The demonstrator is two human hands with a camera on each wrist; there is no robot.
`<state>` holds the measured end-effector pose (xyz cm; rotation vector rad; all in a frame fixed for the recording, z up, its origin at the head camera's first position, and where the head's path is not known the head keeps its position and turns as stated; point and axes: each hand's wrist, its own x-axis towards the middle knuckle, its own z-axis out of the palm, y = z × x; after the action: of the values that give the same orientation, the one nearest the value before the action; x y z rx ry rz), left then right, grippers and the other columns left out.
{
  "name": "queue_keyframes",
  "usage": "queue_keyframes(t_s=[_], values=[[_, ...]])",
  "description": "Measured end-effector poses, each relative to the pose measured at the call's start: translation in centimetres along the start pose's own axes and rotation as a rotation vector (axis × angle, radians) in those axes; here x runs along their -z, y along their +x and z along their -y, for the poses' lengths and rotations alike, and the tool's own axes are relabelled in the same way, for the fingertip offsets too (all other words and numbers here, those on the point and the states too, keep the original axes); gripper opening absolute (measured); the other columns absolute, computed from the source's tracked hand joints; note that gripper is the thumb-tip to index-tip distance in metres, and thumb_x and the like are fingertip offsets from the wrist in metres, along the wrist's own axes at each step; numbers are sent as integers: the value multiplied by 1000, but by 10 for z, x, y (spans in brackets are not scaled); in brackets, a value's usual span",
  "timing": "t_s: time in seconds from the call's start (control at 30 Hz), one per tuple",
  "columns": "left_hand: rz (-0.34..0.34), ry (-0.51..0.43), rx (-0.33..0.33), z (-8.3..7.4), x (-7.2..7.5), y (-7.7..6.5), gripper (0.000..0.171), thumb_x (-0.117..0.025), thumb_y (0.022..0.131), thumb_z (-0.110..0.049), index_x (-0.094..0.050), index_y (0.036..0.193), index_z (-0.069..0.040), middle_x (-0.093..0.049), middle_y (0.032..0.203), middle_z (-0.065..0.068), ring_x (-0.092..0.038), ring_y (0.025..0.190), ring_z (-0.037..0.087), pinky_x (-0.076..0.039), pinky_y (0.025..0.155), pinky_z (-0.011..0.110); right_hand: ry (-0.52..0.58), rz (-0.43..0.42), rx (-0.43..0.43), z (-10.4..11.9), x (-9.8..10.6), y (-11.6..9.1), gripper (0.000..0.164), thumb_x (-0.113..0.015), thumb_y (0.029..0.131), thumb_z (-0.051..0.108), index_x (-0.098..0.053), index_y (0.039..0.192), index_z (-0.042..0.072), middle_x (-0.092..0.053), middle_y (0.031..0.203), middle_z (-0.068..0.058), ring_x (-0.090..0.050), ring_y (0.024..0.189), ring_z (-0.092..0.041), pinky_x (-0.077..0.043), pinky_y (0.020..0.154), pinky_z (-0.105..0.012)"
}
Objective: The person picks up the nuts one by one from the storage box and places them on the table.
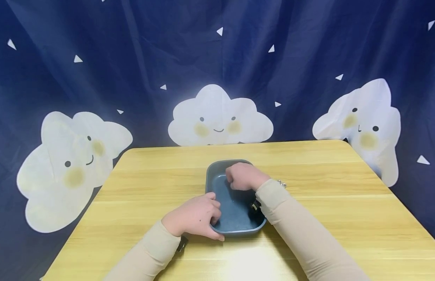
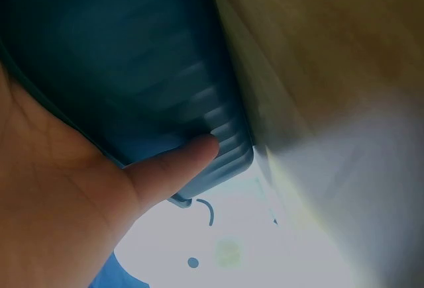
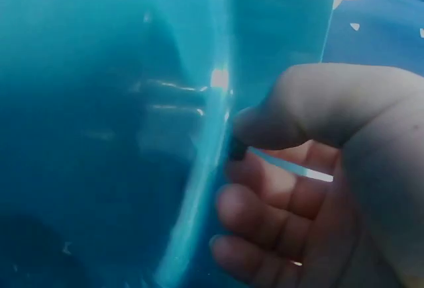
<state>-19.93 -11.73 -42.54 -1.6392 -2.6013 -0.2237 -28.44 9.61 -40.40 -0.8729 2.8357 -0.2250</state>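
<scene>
A blue-grey rectangular plastic tub (image 1: 235,222) with rounded corners stands on the wooden table. At its near left corner my left hand (image 1: 197,214) grips the rim, fingers over the inside and thumb on the outer wall; the left wrist view shows this thumb on the ribbed outside of the tub (image 2: 152,56). My right hand (image 1: 245,176) reaches into the far right part of the tub. In the right wrist view the thumb and forefinger of my right hand (image 3: 311,162) pinch a small dark piece (image 3: 237,149) close to the inner wall. Its kind cannot be made out.
The light wooden table (image 1: 150,175) extends around the tub on all sides. Behind it hangs a dark blue curtain (image 1: 189,47) with white smiling clouds and small triangles. Dark wrist cameras sit under both sleeves; one (image 1: 255,205) hangs inside the tub's right side.
</scene>
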Motion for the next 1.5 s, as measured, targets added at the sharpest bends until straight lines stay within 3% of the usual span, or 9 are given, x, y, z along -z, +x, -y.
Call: queue_keyframes(t_s=[0.17,0.37,0.63,0.87,1.27,1.5], values=[[4,-2,1,1,0,1,56,-79,70,-67,-44,55,-27,-34,63,-16,-29,70,11,-27,66,23,8,-25,-2,0,5,-3,6,-67,86,15,-66,90,19,-62,84,5,-56,75,-16,-49,71,-32],[1,9,7,-1,1,1,56,-80,69,-66,-43,55,-27,-32,63,-17,-29,70,10,-28,66,22,83,-84,51,-1,21,-14,11,-66,83,10,-67,92,15,-63,86,4,-56,77,-17,-49,74,-35],[-5,13,8,-1,1,1,55,-81,69,-65,-44,54,-26,-32,63,-18,-29,70,9,-29,64,21,130,-144,67,-7,41,-34,8,-64,82,8,-64,88,13,-59,82,4,-52,73,-18,-45,70,-35],[18,11,26,0,0,1,55,-79,69,-68,-44,56,-28,-35,64,-17,-30,71,10,-28,63,22,158,-192,-1,-22,44,-53,12,-66,82,10,-67,93,13,-63,87,4,-57,80,-19,-49,78,-39],[-10,6,7,0,-2,-1,56,-80,69,-67,-42,54,-27,-32,63,-18,-28,70,10,-27,64,21,204,-247,-76,-65,34,-81,12,-64,78,7,-66,89,13,-63,82,4,-58,77,-18,-48,75,-41],[-19,-6,-4,-1,1,0,56,-80,69,-65,-43,54,-26,-31,63,-18,-27,70,9,-27,65,21,233,-227,-143,-86,29,-93,10,-63,80,6,-64,88,12,-60,79,2,-55,75,-19,-45,74,-40]])
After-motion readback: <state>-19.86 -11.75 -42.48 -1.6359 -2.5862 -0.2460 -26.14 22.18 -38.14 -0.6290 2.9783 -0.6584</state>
